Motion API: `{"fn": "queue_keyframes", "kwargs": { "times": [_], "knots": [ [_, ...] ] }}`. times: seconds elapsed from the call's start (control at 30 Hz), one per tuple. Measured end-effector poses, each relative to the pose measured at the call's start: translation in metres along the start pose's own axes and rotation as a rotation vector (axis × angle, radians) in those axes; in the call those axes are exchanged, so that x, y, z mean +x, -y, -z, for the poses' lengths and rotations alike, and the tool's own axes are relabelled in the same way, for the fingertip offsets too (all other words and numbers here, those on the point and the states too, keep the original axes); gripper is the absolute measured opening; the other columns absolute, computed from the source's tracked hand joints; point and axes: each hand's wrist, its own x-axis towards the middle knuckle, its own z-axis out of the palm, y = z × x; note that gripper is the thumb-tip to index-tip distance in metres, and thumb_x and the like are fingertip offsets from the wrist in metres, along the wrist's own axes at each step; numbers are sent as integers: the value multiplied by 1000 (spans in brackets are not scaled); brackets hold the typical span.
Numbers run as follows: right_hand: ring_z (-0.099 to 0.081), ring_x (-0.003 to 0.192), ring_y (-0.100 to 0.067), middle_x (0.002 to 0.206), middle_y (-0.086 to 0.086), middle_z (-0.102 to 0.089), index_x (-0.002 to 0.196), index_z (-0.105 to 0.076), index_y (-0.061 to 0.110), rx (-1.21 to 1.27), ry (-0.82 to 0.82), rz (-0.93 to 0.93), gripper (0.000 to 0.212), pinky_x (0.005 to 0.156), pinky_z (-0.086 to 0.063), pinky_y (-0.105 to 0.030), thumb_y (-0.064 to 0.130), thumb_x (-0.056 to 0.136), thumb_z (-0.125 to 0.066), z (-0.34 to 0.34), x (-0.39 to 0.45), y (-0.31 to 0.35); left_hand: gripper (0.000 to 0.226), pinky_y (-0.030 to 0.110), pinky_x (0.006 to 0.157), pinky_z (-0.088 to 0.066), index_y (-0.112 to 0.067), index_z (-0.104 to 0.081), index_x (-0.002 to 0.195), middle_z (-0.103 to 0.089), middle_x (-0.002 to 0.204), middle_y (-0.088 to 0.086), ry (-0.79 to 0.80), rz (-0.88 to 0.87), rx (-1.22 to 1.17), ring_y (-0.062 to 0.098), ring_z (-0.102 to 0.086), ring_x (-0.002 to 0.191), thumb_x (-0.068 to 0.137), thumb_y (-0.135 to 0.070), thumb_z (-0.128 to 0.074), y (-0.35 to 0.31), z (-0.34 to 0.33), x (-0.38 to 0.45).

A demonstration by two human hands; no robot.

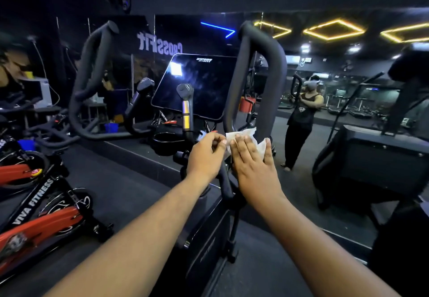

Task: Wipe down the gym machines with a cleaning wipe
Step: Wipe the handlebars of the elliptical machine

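Note:
A black exercise machine stands in front of me with a dark console screen (195,85) and two tall looped handlebars. At the foot of the right handlebar (260,76) lies a white cleaning wipe (242,133). My right hand (253,159) lies flat on the wipe with straight fingers, pressing it against the bar's base. My left hand (205,153) pinches the wipe's left edge between curled fingers and thumb. The left handlebar (89,76) is untouched.
Red and black spin bikes (39,206) stand at the left. A wall mirror (325,83) behind the machine reflects a person. A large dark machine (376,157) stands at the right. A cup holder (166,142) sits below the console.

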Motion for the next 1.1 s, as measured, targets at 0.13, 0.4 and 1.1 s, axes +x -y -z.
{"fn": "queue_keyframes", "kwargs": {
  "times": [0.13,0.4,1.1],
  "knots": [
    [-21,154,-28,164,-13,-29,157,-31,7,-55,14,24,66,122,3,-62,21,95,-13,5,14,1,15,39,86,-56,-29,-66,107,-71,94,-12,19,19,-32,7,-67,90,98,-40,-61,5,-9,3],
    [-24,153,-30,163,-16,-31,157,-28,4,-10,46,-19,68,123,-6,-57,20,92,-17,12,22,14,26,37,91,-55,-23,-60,123,-69,108,-7,52,79,-192,10,-66,98,104,-39,-53,8,-4,16],
    [20,154,-21,167,-5,20,160,14,14,-163,229,-239,86,124,9,-54,59,101,-29,55,164,-18,49,32,124,-26,-22,-36,157,-38,160,-3,476,-130,-330,10,-33,148,109,-29,-43,8,15,115]
  ]
}}
